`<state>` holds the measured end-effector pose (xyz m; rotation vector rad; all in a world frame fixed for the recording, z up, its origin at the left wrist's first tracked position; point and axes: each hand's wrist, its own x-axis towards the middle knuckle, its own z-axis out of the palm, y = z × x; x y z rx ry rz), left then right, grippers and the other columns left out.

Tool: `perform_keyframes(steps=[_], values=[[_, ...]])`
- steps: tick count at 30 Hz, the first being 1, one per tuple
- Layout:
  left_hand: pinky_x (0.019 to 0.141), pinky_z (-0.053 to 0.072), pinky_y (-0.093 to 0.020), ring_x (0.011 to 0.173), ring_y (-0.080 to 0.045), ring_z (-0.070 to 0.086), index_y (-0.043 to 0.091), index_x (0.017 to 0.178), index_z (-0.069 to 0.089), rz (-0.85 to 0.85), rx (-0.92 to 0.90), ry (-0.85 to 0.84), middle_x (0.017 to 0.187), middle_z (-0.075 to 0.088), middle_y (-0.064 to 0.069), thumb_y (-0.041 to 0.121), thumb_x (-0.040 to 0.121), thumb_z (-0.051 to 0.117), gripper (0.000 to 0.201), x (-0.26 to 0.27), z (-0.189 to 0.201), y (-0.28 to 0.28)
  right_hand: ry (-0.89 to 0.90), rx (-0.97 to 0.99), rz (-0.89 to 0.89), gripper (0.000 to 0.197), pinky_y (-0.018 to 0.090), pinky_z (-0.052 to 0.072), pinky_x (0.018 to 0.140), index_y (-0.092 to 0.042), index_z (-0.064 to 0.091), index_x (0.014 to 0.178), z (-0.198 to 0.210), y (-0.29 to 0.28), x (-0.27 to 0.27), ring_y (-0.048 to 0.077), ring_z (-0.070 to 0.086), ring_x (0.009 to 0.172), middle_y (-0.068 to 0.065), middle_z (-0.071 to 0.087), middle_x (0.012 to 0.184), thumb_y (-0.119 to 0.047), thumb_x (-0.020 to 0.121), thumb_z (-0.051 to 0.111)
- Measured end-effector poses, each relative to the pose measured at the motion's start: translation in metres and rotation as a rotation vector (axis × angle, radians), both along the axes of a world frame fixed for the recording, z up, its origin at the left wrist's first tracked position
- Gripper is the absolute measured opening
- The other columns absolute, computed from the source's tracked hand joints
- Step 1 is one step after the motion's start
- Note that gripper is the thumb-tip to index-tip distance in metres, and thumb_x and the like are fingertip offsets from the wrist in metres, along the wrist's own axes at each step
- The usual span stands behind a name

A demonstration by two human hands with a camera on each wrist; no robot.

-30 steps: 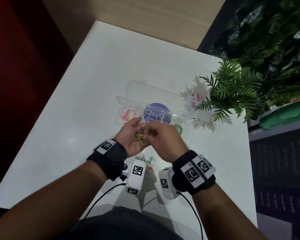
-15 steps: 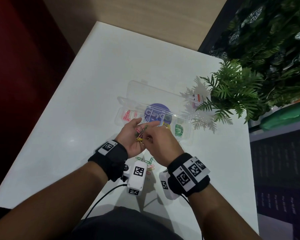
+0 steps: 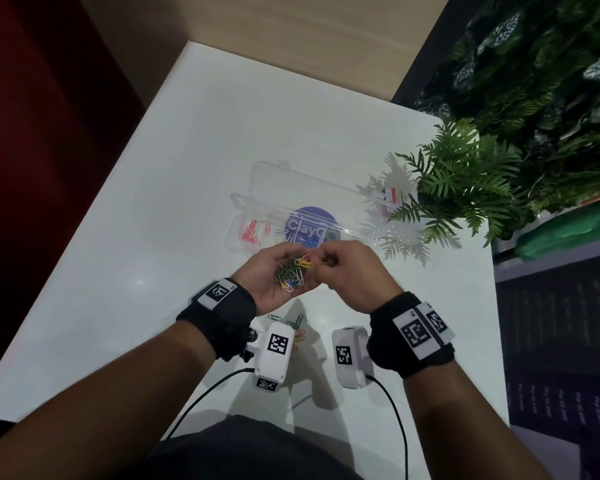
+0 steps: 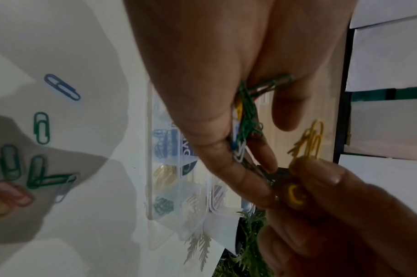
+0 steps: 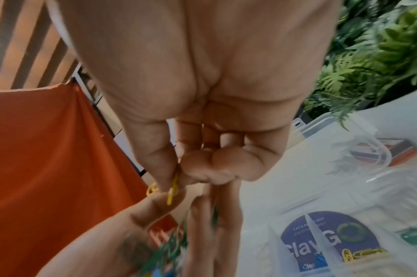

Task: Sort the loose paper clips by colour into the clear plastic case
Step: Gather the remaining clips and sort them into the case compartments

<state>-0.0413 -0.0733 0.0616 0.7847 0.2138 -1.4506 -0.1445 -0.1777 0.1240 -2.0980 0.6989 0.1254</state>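
My right hand (image 3: 352,271) pinches 1 yellow clip (image 5: 173,186) between thumb and forefinger, other fingers curled, knuckles up. My left hand (image 3: 274,275) is cupped palm-up around a mixed bunch of clips (image 3: 291,271), above the tabletop (image 3: 153,271). I'd draw the yellow free slowly so none snag, then carry it to the yellow compartment of the clear case (image 3: 243,233) just beyond. Loose clips (image 4: 40,127) lie below.

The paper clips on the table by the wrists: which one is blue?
The blue paper clip lying alone on the white table, farthest from the cluster. Its neighbours are green clips; one reddish clip lies at the edge.
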Motion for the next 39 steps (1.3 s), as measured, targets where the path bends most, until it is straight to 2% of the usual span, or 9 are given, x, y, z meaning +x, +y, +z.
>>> perform_keyframes(steps=[5,11,16,18,21,27,32,35,39], values=[[0.047,0.048,-0.017,0.057,-0.014,0.058,0.003,0.088,0.059,-0.088,0.030,-0.040,0.073,0.062,-0.010,0.020,0.079,0.060,0.019,0.000,0.001,0.002,0.048,0.092,-0.018,0.010,0.021,0.039,0.054,-0.010,0.065,0.078,0.002,-0.013,-0.003,0.004,0.045,0.047,-0.009,0.053,0.054,-0.015,0.086,0.065],[0.042,0.037,-0.013,0.052,-0.008,0.049,0.006,0.083,0.056,-0.109,-0.001,-0.033,0.073,0.055,-0.007,0.017,0.080,0.059,0.011,-0.001,-0.002,-0.001,0.067,0.178,0.004,0.013,0.021,0.040,0.053,-0.010,0.063,0.075,0.000,-0.018,-0.006,0.008,0.045,0.048,-0.011,0.050,0.050,-0.015,0.086,0.066],[0.041,0.034,-0.012,0.050,-0.006,0.046,0.007,0.079,0.053,-0.070,-0.009,-0.034,0.068,0.054,-0.004,0.010,0.091,0.050,0.013,-0.003,-0.003,-0.003,0.097,0.207,0.002,0.013,0.016,0.037,0.049,-0.006,0.061,0.076,-0.002,-0.017,-0.011,0.009,0.042,0.047,-0.003,0.049,0.053,-0.013,0.087,0.062],[0.041,0.033,-0.012,0.049,-0.006,0.044,0.007,0.078,0.052,-0.026,-0.005,-0.031,0.066,0.053,-0.003,0.009,0.094,0.047,0.017,-0.004,-0.004,-0.004,0.079,0.304,-0.050,0.013,0.018,0.037,0.048,-0.001,0.059,0.077,-0.005,-0.015,-0.013,0.012,0.041,0.046,0.002,0.047,0.053,-0.009,0.088,0.060],[0.041,0.031,-0.012,0.049,-0.006,0.042,0.009,0.077,0.051,0.004,0.010,-0.045,0.066,0.054,-0.003,0.010,0.095,0.046,0.018,-0.002,-0.005,-0.004,0.012,0.427,-0.201,0.016,0.021,0.034,0.046,-0.004,0.053,0.072,-0.010,-0.017,-0.017,0.014,0.039,0.045,0.003,0.042,0.053,-0.002,0.088,0.057],[0.041,0.033,-0.013,0.050,-0.008,0.046,0.010,0.080,0.053,0.062,0.043,0.030,0.073,0.054,-0.005,0.011,0.093,0.048,0.015,0.008,-0.008,-0.001,0.052,0.165,-0.436,0.015,0.027,0.037,0.051,-0.008,0.056,0.068,-0.034,-0.044,-0.011,0.016,0.041,0.049,0.006,0.048,0.056,-0.006,0.083,0.060],[0.042,0.036,-0.014,0.051,-0.009,0.047,0.009,0.078,0.055,0.046,0.049,0.002,0.074,0.053,-0.005,0.012,0.093,0.049,0.016,0.008,-0.009,0.001,0.250,-0.042,-0.413,0.012,0.032,0.048,0.065,-0.010,0.060,0.069,-0.068,-0.062,0.015,0.023,0.053,0.065,0.008,0.059,0.068,-0.014,0.081,0.060],[0.042,0.037,-0.014,0.051,-0.008,0.047,0.008,0.079,0.054,0.045,0.063,-0.038,0.072,0.054,-0.005,0.012,0.094,0.049,0.016,0.008,-0.011,0.004,0.331,-0.075,-0.405,0.015,0.035,0.054,0.073,-0.011,0.061,0.068,-0.082,-0.068,0.026,0.027,0.062,0.074,0.011,0.065,0.075,-0.017,0.082,0.061],[0.042,0.036,-0.013,0.051,-0.007,0.046,0.007,0.079,0.054,0.041,0.084,-0.084,0.070,0.055,-0.004,0.013,0.096,0.048,0.020,0.010,-0.011,0.005,0.382,-0.104,-0.370,0.017,0.035,0.057,0.079,-0.007,0.072,0.085,-0.086,-0.073,0.029,0.028,0.068,0.084,0.013,0.072,0.088,-0.022,0.084,0.064]])
